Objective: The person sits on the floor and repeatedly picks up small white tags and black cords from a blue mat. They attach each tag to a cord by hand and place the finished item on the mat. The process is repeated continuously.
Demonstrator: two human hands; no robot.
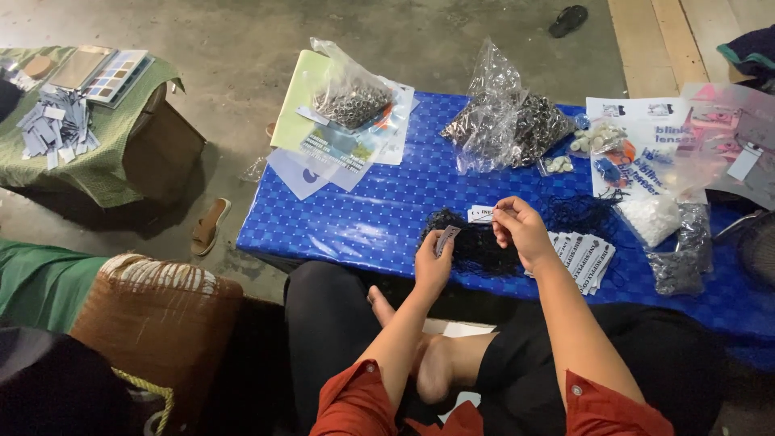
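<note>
My left hand (433,260) holds a small grey paper tag (446,239) upright at the near edge of the low blue table (363,214). My right hand (522,229) pinches a white card tag (482,215) just above a heap of black cords (476,242). The two hands are a few centimetres apart over that heap. A fanned stack of white printed cards (588,257) lies to the right of my right wrist.
Clear bags of small metal rings (353,101) and dark beads (517,125) sit at the table's back, beside printed sheets (646,141) and bags of white pieces (652,218). A green-covered stool (89,157) with paper strips stands left. A woven basket (153,311) is near my knee.
</note>
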